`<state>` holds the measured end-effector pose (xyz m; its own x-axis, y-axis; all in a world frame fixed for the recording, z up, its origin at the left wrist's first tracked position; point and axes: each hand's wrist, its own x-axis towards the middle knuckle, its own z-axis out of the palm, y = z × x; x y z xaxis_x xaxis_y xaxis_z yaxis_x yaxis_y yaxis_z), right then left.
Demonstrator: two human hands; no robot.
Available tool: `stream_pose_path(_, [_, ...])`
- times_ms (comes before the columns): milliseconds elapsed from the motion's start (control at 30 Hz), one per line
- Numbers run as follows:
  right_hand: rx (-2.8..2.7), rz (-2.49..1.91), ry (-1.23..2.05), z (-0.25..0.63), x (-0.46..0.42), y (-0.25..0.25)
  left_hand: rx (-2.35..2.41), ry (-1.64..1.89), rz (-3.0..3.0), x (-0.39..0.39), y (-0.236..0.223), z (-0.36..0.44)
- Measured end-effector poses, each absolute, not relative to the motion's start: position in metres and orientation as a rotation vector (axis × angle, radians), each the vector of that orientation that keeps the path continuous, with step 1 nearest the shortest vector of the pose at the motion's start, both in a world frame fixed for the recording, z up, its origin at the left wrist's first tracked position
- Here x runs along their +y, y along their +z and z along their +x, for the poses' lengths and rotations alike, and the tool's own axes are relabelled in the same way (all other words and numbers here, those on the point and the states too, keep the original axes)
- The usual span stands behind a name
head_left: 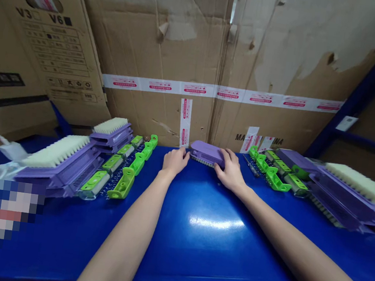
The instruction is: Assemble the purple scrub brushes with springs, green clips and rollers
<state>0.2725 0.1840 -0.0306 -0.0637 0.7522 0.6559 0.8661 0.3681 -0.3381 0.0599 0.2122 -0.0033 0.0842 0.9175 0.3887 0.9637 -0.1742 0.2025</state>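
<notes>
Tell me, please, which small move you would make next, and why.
I would probably settle the left hand firmly on the near end of the purple slotted housing: the right hand has thumb and fingers at the other end, while the left hand's fingertips are close beside it, contact hard to tell.

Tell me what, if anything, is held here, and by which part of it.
The right grip holds the purple toothed casing by its right end. The left grip is beside the left end; whether it touches cannot be told.
</notes>
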Motion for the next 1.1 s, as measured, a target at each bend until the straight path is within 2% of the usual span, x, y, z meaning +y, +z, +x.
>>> stream_pose_path(167, [-1.776, -1.370, -0.156, 0.277, 0.183, -0.022, -1.948, -0.812, -2.165, 0.208, 0.001, 0.062])
stream_pose_path(367, [-1.631, -1.298, -0.247, 0.277, 0.171, -0.006, -1.968, -0.821, -2.114, 0.209, 0.005, 0.059])
stream_pose_path(733, [-1.802, -1.328, -0.170, 0.283, 0.180, -0.017, -2.111, -1.017, -1.936, 0.215, 0.009, 0.052])
stream_pose_path(967, [-1.971, -1.409, -0.224, 0.278, 0.173, -0.016, -1.868, -1.266, -2.047, 0.209, 0.012, 0.059])
stream_pose_path(1100, [-1.975, -1.463, -0.244, 0.280, 0.175, -0.017, -1.531, -1.392, -2.205, 0.202, 0.013, 0.067])
